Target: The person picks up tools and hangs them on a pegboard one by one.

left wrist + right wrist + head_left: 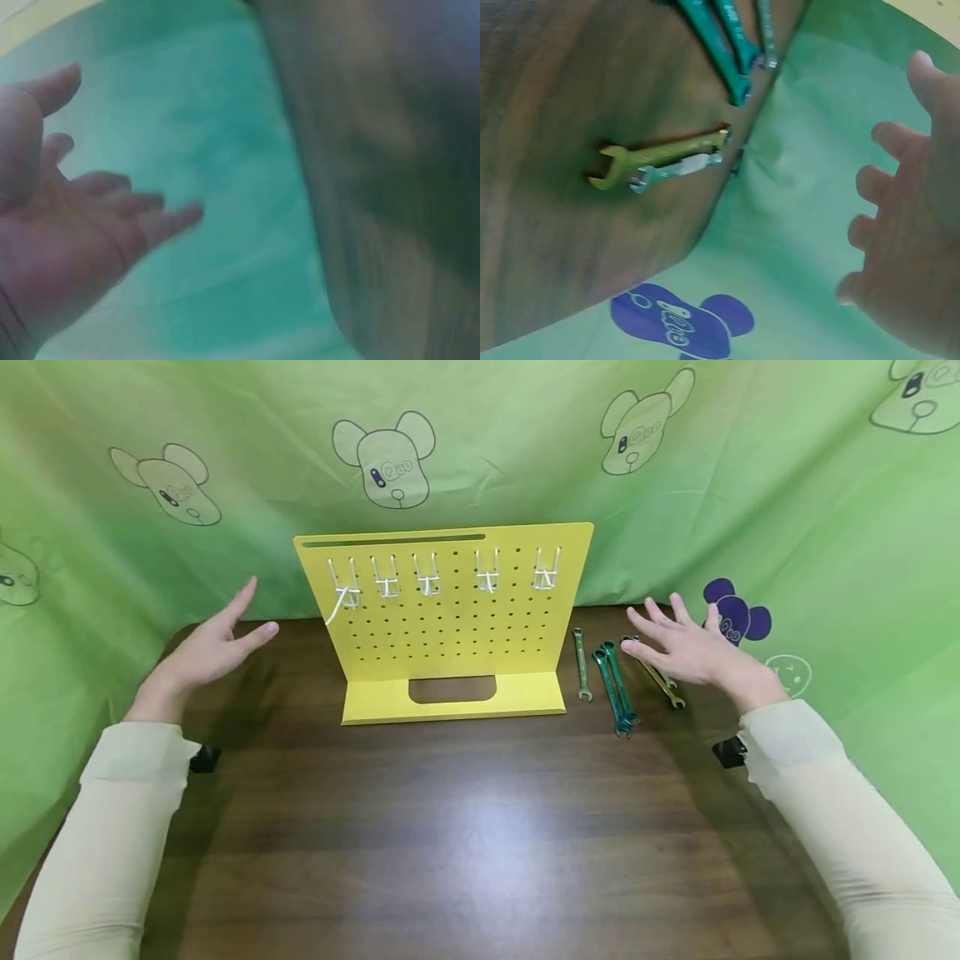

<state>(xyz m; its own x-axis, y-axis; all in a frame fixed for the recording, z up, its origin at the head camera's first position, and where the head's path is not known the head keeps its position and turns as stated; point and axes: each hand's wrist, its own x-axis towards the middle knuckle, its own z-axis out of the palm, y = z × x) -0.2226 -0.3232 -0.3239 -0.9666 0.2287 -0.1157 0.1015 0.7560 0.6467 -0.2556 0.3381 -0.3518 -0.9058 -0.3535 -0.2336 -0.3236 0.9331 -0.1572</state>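
Observation:
My left hand [210, 647] hovers left of the yellow pegboard [442, 627], its thumb and fingers spread, holding nothing. On the other side my right hand [686, 647] is held over the table's back right with its fingers spread, also with nothing in it. Nearest to it lie a yellow-gold combination wrench [660, 154] and a smaller green wrench [675, 171], partly hidden by the hand in the head view. Two teal wrenches [615, 689] lie side by side left of them. A single pale green wrench [582, 664] rests close to the board's right edge.
The pegboard stands upright on its base at the back of the brown wooden table [450, 827]. Several white wire hooks [427, 578] hang along its upper part, the leftmost with a longer prong. A green printed curtain [495, 460] surrounds the table's back and sides.

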